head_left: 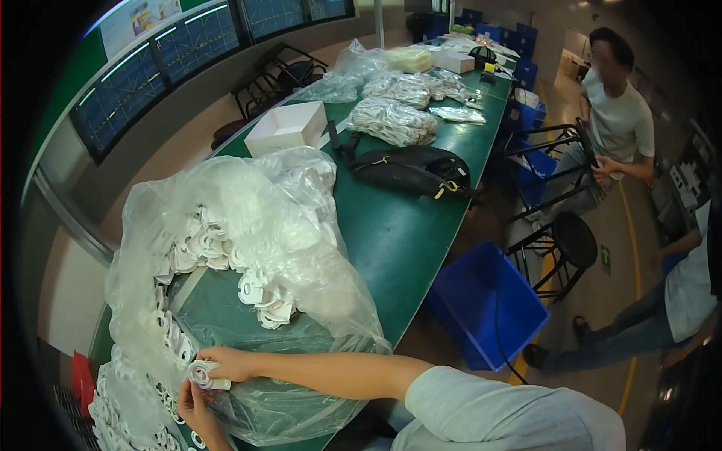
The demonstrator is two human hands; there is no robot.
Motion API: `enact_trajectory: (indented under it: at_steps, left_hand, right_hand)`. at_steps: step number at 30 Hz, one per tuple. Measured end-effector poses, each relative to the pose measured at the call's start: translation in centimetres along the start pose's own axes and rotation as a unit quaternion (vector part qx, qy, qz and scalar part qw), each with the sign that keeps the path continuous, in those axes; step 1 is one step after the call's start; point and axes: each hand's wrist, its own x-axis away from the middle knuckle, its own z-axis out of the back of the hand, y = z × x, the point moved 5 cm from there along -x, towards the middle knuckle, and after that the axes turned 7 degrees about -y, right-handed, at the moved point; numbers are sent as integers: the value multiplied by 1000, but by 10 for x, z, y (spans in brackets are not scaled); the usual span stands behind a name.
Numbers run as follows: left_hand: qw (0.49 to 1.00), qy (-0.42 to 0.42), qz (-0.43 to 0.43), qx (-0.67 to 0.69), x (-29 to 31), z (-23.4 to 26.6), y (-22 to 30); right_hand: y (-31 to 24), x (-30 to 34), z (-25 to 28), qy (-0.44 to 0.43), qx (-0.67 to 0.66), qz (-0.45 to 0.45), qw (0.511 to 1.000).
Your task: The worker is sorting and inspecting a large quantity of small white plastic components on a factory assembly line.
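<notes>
Both hands meet low on the left, over the green table (398, 225). My right hand (228, 364) grips white plastic parts with round openings (201, 372) from above, fingers closed. From below, my left hand (195, 410) pinches the same parts between thumb and fingers; whether it is one piece or a small stack I cannot make out. Around them spreads a large clear plastic bag (248, 195), its mouth open. Similar white parts (199, 244) lie heaped in the bag, with a smaller cluster (265, 301) nearer its middle and many loose ones (124, 406) at the lower left.
Beyond the bag are a white box (287, 128), a black bag (414, 169) and bagged white goods (391, 120). Blue bin (489, 308) and black stool (568, 240) stand right of the table. One person (617, 113) holds a stool; another (688, 278) is at the right edge.
</notes>
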Motion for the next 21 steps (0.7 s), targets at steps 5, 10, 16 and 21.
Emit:
enact_trajectory:
  at_steps: [5, 10, 16, 21]
  left_hand:
    - [998, 58, 16, -2, 10, 5, 2]
    - [998, 29, 25, 56, 4, -12, 5]
    - [995, 50, 36, 74, 9, -3, 12]
    - [996, 41, 9, 85, 7, -7, 12]
  right_hand:
    - [11, -1, -4, 12, 32, 13, 999]
    - [3, 7, 2, 1, -40, -6, 999]
    - [-8, 7, -6, -11, -51, -21, 998]
    - [-8, 7, -6, -29, -61, -43, 997]
